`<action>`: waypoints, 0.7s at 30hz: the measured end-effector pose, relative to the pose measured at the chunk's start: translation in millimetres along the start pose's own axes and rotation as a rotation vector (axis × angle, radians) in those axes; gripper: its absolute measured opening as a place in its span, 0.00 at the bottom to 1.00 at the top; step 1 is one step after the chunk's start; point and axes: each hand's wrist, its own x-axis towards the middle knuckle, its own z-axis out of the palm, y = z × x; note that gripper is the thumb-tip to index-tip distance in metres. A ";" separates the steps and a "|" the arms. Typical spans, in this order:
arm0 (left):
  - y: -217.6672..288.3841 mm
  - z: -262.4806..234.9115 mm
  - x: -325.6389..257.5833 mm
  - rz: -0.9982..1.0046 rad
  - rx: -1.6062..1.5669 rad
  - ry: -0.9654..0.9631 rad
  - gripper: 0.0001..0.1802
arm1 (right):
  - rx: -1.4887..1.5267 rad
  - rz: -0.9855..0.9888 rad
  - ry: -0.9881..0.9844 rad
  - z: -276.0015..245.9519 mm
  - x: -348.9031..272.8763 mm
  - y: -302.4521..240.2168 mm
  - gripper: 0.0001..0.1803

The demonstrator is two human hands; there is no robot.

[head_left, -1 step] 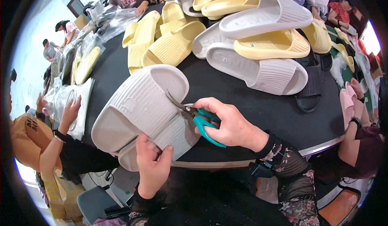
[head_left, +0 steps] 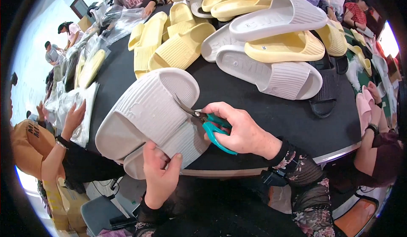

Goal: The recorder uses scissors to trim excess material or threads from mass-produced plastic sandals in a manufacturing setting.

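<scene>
Pinching grey slippers over the near edge of the tabletop in the left hand; gripping scissors against them in the right hand. Flanked at the left edge by plastic bags, around or under yellow slippers; crowded farther back by heaped slippers.

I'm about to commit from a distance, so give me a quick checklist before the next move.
1. Teal-handled scissors held: ok, in the right grip.
2. Blades pointing at the upper grey slipper: ok, near its strap edge.
3. Blades touching the strap: cannot tell.
4. Left grip apart from the blades: ok, at the lower grey slipper.
5. Both slippers resting on the black table: cannot tell.
6. Slipper pile away from the blades: ok, farther back.
</scene>
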 end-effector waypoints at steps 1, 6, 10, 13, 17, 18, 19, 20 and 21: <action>0.9 0.6 -0.8 0.003 -0.002 -0.002 0.31 | -0.003 -0.001 0.003 -1.1 -0.1 -0.8 0.22; 13.7 0.7 -5.3 -0.062 0.043 -0.080 0.31 | 0.147 0.031 0.031 -4.4 0.3 -9.0 0.20; 14.2 -3.0 -2.9 -0.059 -0.030 -0.112 0.32 | 0.203 0.093 0.037 -1.3 -1.2 -1.2 0.20; 16.8 -14.0 -1.0 -0.162 -0.139 -0.132 0.32 | 0.197 0.091 0.111 0.1 0.3 0.7 0.20; 12.6 -34.5 -0.4 -0.087 -0.118 -0.084 0.32 | 0.240 0.123 0.168 6.5 4.0 10.5 0.18; 12.8 -40.0 -1.0 -0.112 -0.112 -0.059 0.32 | 0.219 0.136 0.161 7.9 4.6 12.7 0.18; 11.9 -43.2 0.3 -0.133 -0.112 -0.042 0.32 | 0.210 0.130 0.166 8.0 3.9 16.6 0.18; 12.1 -45.5 2.0 -0.133 -0.101 -0.047 0.31 | 0.260 0.154 0.153 7.7 2.5 20.6 0.19; 11.3 -48.3 2.3 -0.120 -0.109 -0.058 0.31 | 0.309 0.177 0.142 6.1 0.1 21.7 0.21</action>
